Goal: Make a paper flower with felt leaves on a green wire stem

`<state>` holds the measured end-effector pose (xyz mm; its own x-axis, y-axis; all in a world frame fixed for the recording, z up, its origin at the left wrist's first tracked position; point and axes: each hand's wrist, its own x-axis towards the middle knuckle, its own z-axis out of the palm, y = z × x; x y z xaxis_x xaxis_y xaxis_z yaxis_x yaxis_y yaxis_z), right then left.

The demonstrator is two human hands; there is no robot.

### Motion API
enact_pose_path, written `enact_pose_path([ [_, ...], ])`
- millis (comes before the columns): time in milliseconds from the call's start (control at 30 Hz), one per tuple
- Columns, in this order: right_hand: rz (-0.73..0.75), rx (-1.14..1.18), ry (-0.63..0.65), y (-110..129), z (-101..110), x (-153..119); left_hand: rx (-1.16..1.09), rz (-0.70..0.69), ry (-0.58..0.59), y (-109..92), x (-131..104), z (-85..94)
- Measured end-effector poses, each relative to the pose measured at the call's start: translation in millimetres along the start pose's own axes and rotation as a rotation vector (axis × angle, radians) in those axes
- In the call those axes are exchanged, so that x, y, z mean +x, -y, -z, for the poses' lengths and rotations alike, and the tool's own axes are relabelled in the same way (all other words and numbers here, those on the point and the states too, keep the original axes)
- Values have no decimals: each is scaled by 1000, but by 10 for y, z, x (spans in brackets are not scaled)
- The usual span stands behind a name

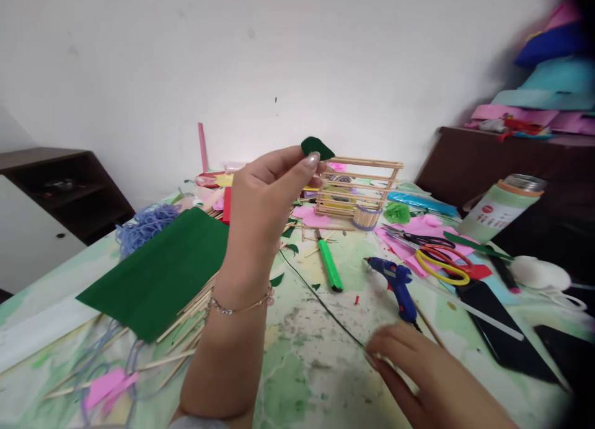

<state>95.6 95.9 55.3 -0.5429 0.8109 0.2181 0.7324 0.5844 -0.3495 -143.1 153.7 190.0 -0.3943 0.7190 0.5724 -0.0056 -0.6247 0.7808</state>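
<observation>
My left hand [279, 193] is raised above the middle of the table, thumb and fingers pinching a dark green leaf cutout [318, 147]. Low on the right, my right hand [404, 354] is slightly blurred, its thumb and fingers closed on the near end of a thin dark green wire [320, 302]. That wire runs away across the tabletop. Beyond it lies a bright green cutter [330, 266]. A blue glue gun [396, 283] rests just past my right hand. Small green scraps [277, 280] are scattered near the wire.
A wooden stick rack [357, 193] stands at the back. On the left are a green sheet [162, 274], thin sticks [186, 317] and blue yarn [149, 227]. Scissors [441, 265], pink paper [430, 227], a phone [506, 333] and a bottle [502, 209] sit on the right.
</observation>
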Motion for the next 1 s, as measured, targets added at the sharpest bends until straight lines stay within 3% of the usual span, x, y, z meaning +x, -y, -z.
enact_pose_path([
  [133,-186,-98,202,155,-307,355,45,89,65,142,-83,-36],
  [233,-283,-123,246,193,-459,480,42,327,137,490,-206,12],
  [300,-304,-115,264,220,-532,500,9,529,94,780,-327,106],
  [433,-332,-61,281,254,-577,493,13,672,-5,1158,-557,343],
  [600,-434,81,241,211,-516,438,-58,683,-57,1053,-635,430],
  [833,-495,835,-304,222,-549,361,-130,712,42,879,-754,332],
  [1000,-419,1162,-366,340,-640,466,-137,757,87,890,-841,273],
])
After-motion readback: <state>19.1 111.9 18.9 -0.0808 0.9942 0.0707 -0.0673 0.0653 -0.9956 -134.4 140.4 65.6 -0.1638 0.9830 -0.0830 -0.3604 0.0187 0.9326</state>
